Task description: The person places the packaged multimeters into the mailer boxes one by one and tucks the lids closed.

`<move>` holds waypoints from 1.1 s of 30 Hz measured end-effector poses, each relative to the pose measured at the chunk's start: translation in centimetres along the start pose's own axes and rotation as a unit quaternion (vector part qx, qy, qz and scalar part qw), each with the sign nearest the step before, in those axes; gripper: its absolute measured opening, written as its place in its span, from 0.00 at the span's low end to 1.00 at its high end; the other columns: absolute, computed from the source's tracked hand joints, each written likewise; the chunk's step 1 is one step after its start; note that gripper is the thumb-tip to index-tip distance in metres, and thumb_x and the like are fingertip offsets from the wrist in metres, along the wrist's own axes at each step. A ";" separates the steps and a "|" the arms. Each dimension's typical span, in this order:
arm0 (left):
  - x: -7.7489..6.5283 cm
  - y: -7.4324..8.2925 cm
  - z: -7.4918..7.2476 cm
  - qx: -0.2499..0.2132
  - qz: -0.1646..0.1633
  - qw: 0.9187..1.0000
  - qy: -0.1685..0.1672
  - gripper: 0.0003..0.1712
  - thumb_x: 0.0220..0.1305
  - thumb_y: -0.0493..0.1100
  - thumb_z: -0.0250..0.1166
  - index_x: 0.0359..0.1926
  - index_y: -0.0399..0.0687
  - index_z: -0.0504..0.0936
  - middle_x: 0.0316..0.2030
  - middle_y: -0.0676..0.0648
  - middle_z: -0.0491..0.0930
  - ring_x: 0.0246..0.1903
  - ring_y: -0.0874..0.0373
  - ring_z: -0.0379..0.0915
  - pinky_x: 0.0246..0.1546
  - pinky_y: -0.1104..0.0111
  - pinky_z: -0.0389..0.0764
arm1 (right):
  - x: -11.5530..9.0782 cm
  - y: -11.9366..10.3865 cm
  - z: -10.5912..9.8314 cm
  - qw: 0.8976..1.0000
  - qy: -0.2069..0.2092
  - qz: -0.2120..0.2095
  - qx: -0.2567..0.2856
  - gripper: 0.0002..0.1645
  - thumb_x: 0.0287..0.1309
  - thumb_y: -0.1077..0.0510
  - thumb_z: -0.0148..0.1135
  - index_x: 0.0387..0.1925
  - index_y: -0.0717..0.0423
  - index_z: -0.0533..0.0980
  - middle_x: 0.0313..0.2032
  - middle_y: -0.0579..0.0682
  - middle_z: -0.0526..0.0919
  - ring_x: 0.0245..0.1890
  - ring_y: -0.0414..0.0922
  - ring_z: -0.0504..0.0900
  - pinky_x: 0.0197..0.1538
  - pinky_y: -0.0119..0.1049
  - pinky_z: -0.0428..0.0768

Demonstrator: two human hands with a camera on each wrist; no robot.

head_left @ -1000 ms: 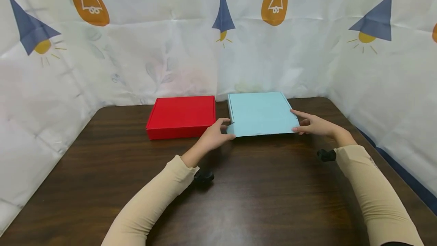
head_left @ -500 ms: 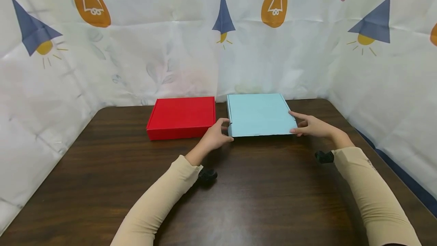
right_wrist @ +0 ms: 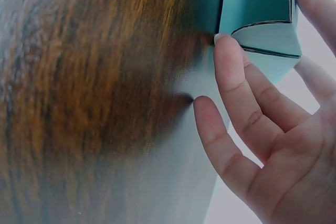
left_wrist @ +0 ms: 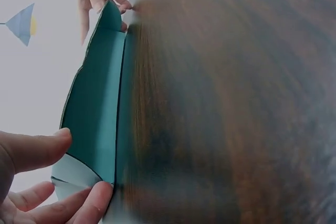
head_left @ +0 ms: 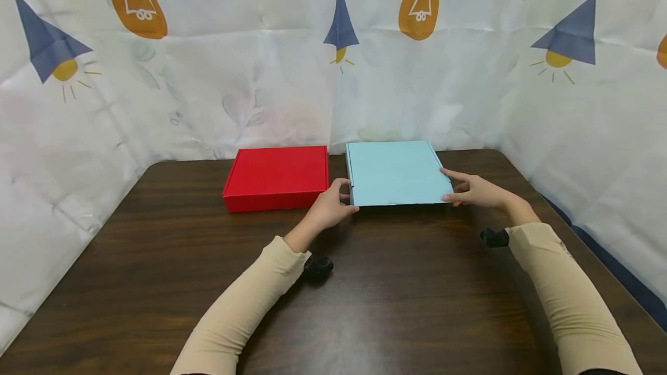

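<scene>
A flat light blue cardboard box (head_left: 398, 172) lies toward the back of the table, its lid down over most of the box. My left hand (head_left: 329, 206) holds its front left corner, with the thumb at the lid's front edge and the fingers along the side. In the left wrist view a corner flap (left_wrist: 76, 171) shows between that thumb and the fingers. My right hand (head_left: 476, 191) holds the front right corner, index finger along the side edge. In the right wrist view two fingertips (right_wrist: 226, 56) reach low beside the box, near the tabletop, and another flap (right_wrist: 270, 38) shows at the corner.
A closed red box (head_left: 278, 175) sits just left of the blue one, close to my left hand. The dark wooden table (head_left: 396, 300) stretches in front. Behind and at the sides hangs a white curtain (head_left: 292, 85) printed with lamps and bulbs.
The left corner flap that stuck out at the lid's front has gone in, and the lid's front corners have drawn inward. My right hand has shifted slightly left; both hands stay at the corners.
</scene>
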State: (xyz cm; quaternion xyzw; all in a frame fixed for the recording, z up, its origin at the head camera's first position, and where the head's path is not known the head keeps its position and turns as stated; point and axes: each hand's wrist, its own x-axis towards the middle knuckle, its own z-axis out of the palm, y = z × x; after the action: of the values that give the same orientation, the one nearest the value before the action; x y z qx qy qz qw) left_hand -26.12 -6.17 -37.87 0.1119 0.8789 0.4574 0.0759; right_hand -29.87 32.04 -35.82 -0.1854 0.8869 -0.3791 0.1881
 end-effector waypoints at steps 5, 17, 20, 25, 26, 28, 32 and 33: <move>-0.3 0.2 0.1 0.019 0.017 1.000 -0.001 0.38 0.69 0.39 0.68 0.74 0.42 0.62 0.61 0.35 0.78 0.54 0.44 0.81 0.49 0.56 0.83 | 0.0 0.0 -0.2 1.000 -0.006 0.004 -0.008 0.53 0.72 0.54 0.63 0.82 0.56 0.40 0.56 0.66 0.79 0.47 0.54 0.84 0.56 0.56 0.79; -0.4 0.2 0.3 0.042 0.028 0.999 0.001 0.37 0.71 0.39 0.66 0.75 0.41 0.60 0.58 0.34 0.81 0.56 0.44 0.80 0.49 0.55 0.82 | -0.1 0.0 -0.3 1.000 -0.010 0.003 -0.016 0.52 0.73 0.52 0.62 0.82 0.55 0.41 0.58 0.68 0.77 0.48 0.53 0.85 0.57 0.54 0.80; -0.4 0.0 0.3 0.043 0.030 0.999 0.003 0.37 0.71 0.38 0.66 0.75 0.42 0.60 0.57 0.34 0.81 0.56 0.44 0.80 0.49 0.55 0.82 | -0.1 -0.1 -0.2 1.000 -0.009 0.001 -0.012 0.53 0.72 0.52 0.63 0.82 0.55 0.41 0.58 0.68 0.77 0.47 0.53 0.85 0.57 0.55 0.79; -0.2 -0.3 0.3 0.031 0.028 0.999 0.001 0.37 0.70 0.40 0.68 0.74 0.43 0.60 0.57 0.35 0.81 0.55 0.45 0.81 0.50 0.54 0.82 | 0.0 -0.1 0.0 1.000 -0.007 0.001 -0.007 0.53 0.72 0.54 0.63 0.82 0.55 0.40 0.54 0.65 0.81 0.46 0.53 0.84 0.56 0.55 0.79; -0.1 -0.3 0.3 0.029 0.029 0.999 0.001 0.37 0.70 0.40 0.68 0.74 0.43 0.61 0.57 0.35 0.81 0.55 0.45 0.81 0.51 0.54 0.82 | 0.1 -0.1 0.0 1.000 -0.006 0.002 -0.008 0.53 0.72 0.54 0.63 0.82 0.55 0.40 0.53 0.64 0.82 0.45 0.53 0.84 0.55 0.54 0.79; 0.0 -0.4 0.3 0.029 0.030 0.999 0.001 0.38 0.69 0.40 0.69 0.73 0.43 0.61 0.56 0.35 0.82 0.53 0.45 0.82 0.50 0.54 0.82 | 0.1 0.0 0.0 1.000 -0.002 0.000 -0.010 0.53 0.71 0.55 0.64 0.82 0.56 0.40 0.51 0.63 0.83 0.44 0.52 0.84 0.52 0.52 0.80; 0.3 -0.4 0.3 0.046 0.033 0.998 0.009 0.38 0.68 0.40 0.70 0.72 0.42 0.61 0.54 0.35 0.83 0.50 0.44 0.82 0.48 0.55 0.83 | 0.2 -0.1 0.1 1.000 0.003 -0.006 -0.018 0.54 0.70 0.55 0.65 0.82 0.57 0.41 0.48 0.61 0.84 0.40 0.52 0.82 0.50 0.49 0.78; 0.4 -0.3 0.3 0.054 0.035 0.998 0.011 0.38 0.67 0.40 0.70 0.72 0.42 0.61 0.54 0.35 0.82 0.49 0.44 0.82 0.48 0.55 0.83 | 0.3 -0.2 0.1 1.000 0.003 -0.007 -0.022 0.55 0.70 0.55 0.65 0.82 0.57 0.41 0.47 0.60 0.84 0.40 0.52 0.82 0.50 0.50 0.78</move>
State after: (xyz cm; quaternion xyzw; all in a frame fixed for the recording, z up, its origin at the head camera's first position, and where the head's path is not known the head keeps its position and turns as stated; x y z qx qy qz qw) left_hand -26.50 -6.02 -38.31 0.1413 0.8987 0.4128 0.0445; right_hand -29.99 31.71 -35.79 -0.1946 0.8943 -0.3609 0.1791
